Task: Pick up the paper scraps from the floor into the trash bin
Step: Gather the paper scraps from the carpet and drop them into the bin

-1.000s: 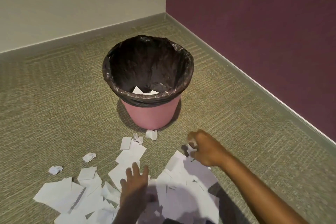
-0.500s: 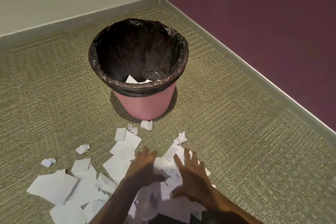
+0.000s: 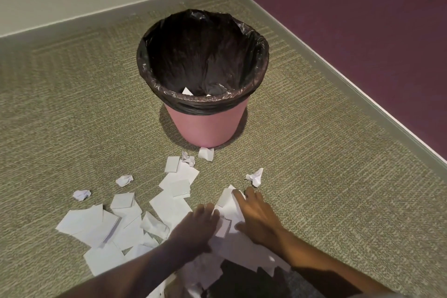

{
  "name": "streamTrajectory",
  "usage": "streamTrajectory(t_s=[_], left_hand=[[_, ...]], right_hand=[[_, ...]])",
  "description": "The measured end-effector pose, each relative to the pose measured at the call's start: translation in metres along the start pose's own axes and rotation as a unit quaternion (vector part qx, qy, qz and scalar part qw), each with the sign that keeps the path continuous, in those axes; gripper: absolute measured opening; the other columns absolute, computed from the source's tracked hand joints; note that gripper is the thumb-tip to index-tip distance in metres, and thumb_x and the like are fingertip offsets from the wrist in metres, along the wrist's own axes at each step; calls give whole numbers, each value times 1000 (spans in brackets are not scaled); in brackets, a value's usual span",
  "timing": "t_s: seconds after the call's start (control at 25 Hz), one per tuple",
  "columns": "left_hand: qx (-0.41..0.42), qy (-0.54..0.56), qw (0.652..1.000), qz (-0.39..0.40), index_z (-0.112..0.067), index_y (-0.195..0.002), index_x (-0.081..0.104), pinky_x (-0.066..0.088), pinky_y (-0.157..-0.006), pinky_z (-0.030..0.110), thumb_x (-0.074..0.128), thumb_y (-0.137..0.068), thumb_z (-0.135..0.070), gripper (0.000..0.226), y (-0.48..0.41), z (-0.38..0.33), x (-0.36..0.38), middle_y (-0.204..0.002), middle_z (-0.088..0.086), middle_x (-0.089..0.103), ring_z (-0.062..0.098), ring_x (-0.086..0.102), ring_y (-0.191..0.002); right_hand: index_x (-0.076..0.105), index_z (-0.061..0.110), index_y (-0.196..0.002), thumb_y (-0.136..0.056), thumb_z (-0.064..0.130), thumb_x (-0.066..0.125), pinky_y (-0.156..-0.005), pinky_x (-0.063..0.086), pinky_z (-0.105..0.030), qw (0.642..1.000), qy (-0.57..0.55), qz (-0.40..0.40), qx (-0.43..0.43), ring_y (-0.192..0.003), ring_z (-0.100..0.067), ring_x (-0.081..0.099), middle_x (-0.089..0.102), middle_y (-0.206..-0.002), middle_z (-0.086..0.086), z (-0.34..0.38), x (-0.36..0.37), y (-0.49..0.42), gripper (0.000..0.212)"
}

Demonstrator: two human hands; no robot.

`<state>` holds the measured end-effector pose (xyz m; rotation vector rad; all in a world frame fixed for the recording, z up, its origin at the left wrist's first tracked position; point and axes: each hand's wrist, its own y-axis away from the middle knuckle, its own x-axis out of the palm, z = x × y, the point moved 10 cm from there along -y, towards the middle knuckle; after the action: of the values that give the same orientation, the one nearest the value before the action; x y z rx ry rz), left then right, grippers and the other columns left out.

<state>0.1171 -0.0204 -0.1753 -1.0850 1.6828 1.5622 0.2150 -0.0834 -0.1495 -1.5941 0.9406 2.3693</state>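
Paper scraps lie fanned over the floor just short of the trash bin; why does the person put both hands on the thickest heap rather than on one sheet?
— Likely to gather a big handful. Many loose sheets overlap there, and pressing in from two sides should bunch them. The right hand lies with fingers spread flat on the sheets, gripping nothing.
— And the left hand?
— It rests on the same heap, just beside the right, but motion smears it (whether its fingers lie flat or curl round a sheet cannot be told).
— Why does the bin stand so near?
— Probably so the carry is short. Its black liner gapes open, and one white scrap shows inside. Most paper is not yet in: a crumpled ball lies apart from the heap, and a folded bit touches the bin's foot.
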Motion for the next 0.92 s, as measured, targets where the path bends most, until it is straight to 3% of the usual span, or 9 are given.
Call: streamTrajectory(t_s=[0.12,0.28,0.36,0.48,0.56,0.64,0.72,0.8,0.92], left_hand=[[36,-16,999,-36,-15,-95,59,50,-41,20,88,-29,-57,83,-1,3,-4,-91,4,68,17,67,-72],[88,-69,991,-77,-20,-81,69,43,-36,19,86,-39,-42,51,5,-1,-8,-80,1,64,16,64,-65],[110,-107,985,-84,-21,-74,68,40,-36,20,80,-43,-37,37,7,-7,-11,-72,-2,62,15,61,-60],[137,-174,969,-113,-21,-68,66,37,-38,20,62,-60,-23,9,9,-16,-15,-63,-2,60,15,59,-53],[153,-197,963,-103,-19,-67,67,37,-37,20,69,-60,-19,8,9,-23,-11,-60,-1,60,16,59,-49],[157,-209,962,-82,-17,-65,67,36,-37,19,80,-53,-19,18,8,-28,-6,-56,0,58,17,57,-46],[147,-205,965,-75,-15,-64,67,37,-37,19,84,-49,-17,23,7,-28,-6,-54,1,58,17,56,-45],[135,-201,968,-62,-15,-62,66,38,-37,19,85,-45,-16,25,7,-25,-8,-52,0,57,17,55,-42],[117,-196,973,-42,-18,-55,61,35,-36,16,86,-40,-18,29,4,-24,-11,-45,-3,53,13,53,-36]], right_hand=[[23,28,-145,-81,41,73,-85,45,-41,997,-81,6,11,-119,-30,41,36,-134,-9,-1,-7,-8,83],[39,28,-142,-73,63,72,-92,46,-34,972,-230,37,31,-119,-17,46,47,-131,1,-7,-13,-7,85],[48,24,-137,-84,55,67,-90,45,-25,931,-357,41,60,-115,-11,50,51,-128,6,-10,-19,-5,64],[57,24,-128,-94,62,44,-81,52,-33,854,-495,73,142,-112,-21,59,60,-125,-2,-25,-7,-7,52],[62,24,-119,-92,65,44,-77,57,-41,829,-524,97,169,-99,-26,63,63,-115,-11,-33,5,-10,53],[63,19,-117,-93,45,59,-80,60,-45,828,-527,92,166,-100,-35,65,60,-117,-14,-36,9,-12,36],[57,17,-126,-89,26,71,-73,61,-38,843,-510,67,158,-99,-27,66,58,-123,-9,-39,8,-15,41],[56,19,-125,-83,15,76,-58,55,-30,856,-487,49,167,-81,-17,64,59,-113,-6,-39,9,-17,47],[62,12,-101,-78,4,76,-51,47,-26,860,-474,30,187,-64,-12,56,59,-90,-7,-45,17,-19,28]])
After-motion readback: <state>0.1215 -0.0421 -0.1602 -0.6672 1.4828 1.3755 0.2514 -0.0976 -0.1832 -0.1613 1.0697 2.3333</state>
